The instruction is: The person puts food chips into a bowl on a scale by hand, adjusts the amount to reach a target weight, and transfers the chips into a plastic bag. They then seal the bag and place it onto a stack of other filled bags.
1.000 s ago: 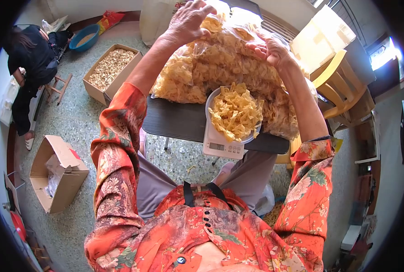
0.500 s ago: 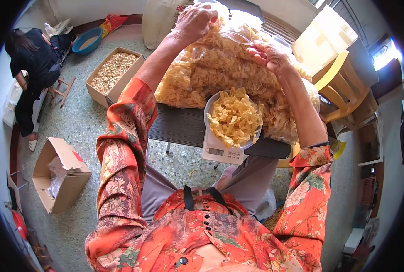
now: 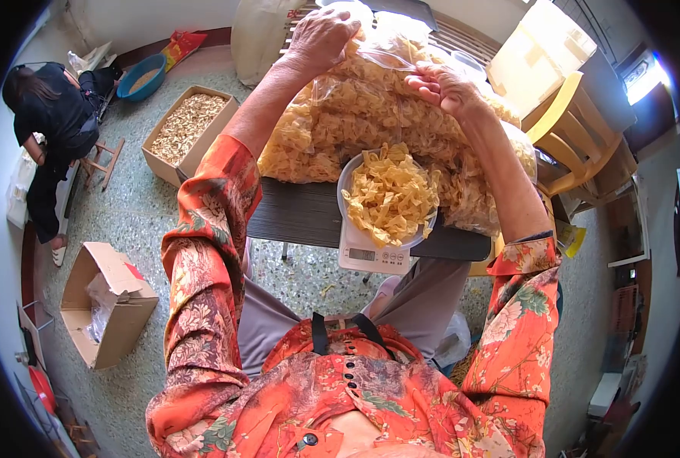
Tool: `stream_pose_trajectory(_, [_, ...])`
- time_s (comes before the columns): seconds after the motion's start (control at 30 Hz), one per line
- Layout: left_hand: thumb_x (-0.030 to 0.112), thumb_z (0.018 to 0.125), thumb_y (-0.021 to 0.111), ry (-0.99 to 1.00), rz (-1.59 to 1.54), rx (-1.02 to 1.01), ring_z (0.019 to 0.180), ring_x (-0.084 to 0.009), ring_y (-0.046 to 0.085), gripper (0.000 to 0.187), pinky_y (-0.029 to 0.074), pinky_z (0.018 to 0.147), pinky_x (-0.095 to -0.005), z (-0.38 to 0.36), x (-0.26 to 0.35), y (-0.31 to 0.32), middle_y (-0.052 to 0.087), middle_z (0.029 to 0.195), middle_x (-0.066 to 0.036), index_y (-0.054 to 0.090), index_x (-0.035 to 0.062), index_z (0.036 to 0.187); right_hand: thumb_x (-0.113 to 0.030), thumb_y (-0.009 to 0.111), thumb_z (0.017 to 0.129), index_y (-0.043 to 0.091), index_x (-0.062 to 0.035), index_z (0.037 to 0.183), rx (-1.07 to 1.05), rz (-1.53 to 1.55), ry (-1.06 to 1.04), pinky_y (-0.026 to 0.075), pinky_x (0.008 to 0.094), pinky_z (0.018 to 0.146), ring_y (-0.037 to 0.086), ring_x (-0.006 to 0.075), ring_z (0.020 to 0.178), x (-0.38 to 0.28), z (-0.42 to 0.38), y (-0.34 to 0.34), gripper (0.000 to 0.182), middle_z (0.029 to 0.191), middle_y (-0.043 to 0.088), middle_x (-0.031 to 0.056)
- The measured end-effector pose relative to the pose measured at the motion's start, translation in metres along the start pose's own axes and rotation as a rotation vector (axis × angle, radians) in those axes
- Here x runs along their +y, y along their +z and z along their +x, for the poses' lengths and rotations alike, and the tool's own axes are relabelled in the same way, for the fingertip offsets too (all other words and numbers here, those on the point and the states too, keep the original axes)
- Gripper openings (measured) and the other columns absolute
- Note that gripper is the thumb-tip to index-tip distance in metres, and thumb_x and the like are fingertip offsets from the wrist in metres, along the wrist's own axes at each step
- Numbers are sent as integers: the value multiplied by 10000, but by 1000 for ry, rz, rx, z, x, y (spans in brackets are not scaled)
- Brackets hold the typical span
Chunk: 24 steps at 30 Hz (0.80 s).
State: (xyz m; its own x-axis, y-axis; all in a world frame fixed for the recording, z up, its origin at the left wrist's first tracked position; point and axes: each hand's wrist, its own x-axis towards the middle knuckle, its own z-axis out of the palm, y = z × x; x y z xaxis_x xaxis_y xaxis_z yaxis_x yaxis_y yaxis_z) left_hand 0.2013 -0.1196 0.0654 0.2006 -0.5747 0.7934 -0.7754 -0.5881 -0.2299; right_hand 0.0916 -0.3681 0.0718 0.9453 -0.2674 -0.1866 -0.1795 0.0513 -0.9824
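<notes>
At the top of the pile of bagged yellow flakes (image 3: 378,114), my left hand (image 3: 323,37) is closed on one side of a clear plastic bag (image 3: 389,55). My right hand (image 3: 443,82) pinches the bag's other side, and the bag edge is stretched between the two. Nearer to me, a round bowl heaped with loose yellow flakes (image 3: 392,195) rests on a white kitchen scale (image 3: 374,258) at the front edge of the dark table (image 3: 294,214). The scale's display is too small to read surely.
On the left floor are a carton of dried pieces (image 3: 191,130), an open carton with plastic (image 3: 107,305) and a blue basin (image 3: 141,78). A seated person (image 3: 53,114) is at the far left. Right of the table stand a yellow chair (image 3: 569,141) and a pale box (image 3: 538,57).
The view has shifted slightly. My hands have stayed at the top of the pile with the bag edge between them, the right hand a little more to the left.
</notes>
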Motion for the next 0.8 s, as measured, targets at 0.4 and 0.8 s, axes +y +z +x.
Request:
stream_pose_trajectory(0.4, [67, 855, 688, -34, -46, -60, 1055, -312, 648, 214, 522, 918, -451, -5, 6, -20, 672, 1062, -104, 686, 90, 1068, -144, 548, 1054, 460, 3, 1450, -33, 76, 12, 656, 223, 547, 763, 236, 834, -8, -20, 1, 432, 1124, 698, 269])
stream_pose_trajectory(0.8, [200, 822, 813, -75, -321, 14, 1142, -274, 634, 317, 471, 1025, -419, 2, 23, -36, 690, 1141, -65, 717, 132, 1116, -573, 479, 1042, 615, -24, 1264, 175, -449, -382, 383, 220, 518, 597, 102, 683, -35, -16, -30, 608, 1010, 726, 131])
